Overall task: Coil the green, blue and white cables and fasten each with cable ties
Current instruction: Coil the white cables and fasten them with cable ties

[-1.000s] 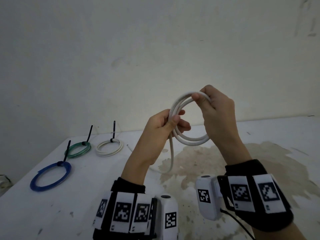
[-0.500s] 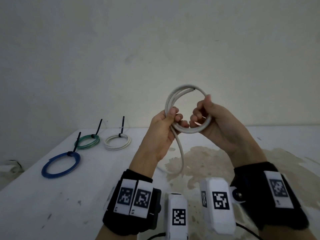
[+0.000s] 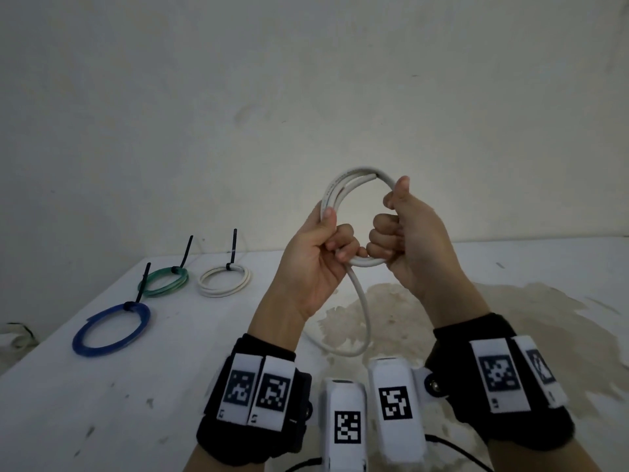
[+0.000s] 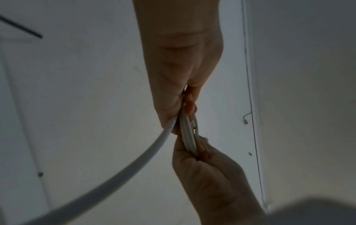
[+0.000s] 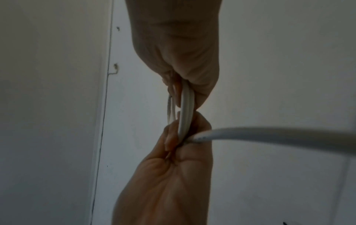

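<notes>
I hold a white cable coil [image 3: 343,175] upright in the air over the table [image 3: 102,403]. My left hand [image 3: 316,253] grips its left side, thumb pressed along the strands. My right hand [image 3: 412,240] grips the right and lower side, thumb up. A loose tail [image 3: 362,311] hangs from the left hand down to the table. In the left wrist view the left hand [image 4: 183,68] and the right hand [image 4: 208,175] pinch the coil [image 4: 187,137] edge-on. The right wrist view shows the coil [image 5: 185,114] between both hands, its tail [image 5: 269,134] running right.
Three tied coils lie at the table's back left: a blue one [image 3: 109,312], a green one [image 3: 160,294] and a white one [image 3: 221,294], each with a black cable tie standing up. A large brownish stain [image 3: 510,318] marks the table under my hands. A wall stands close behind.
My right hand slid from the top of the coil round to its right and lower side. The left hand kept its grip, and the hanging tail has curved into a loop.
</notes>
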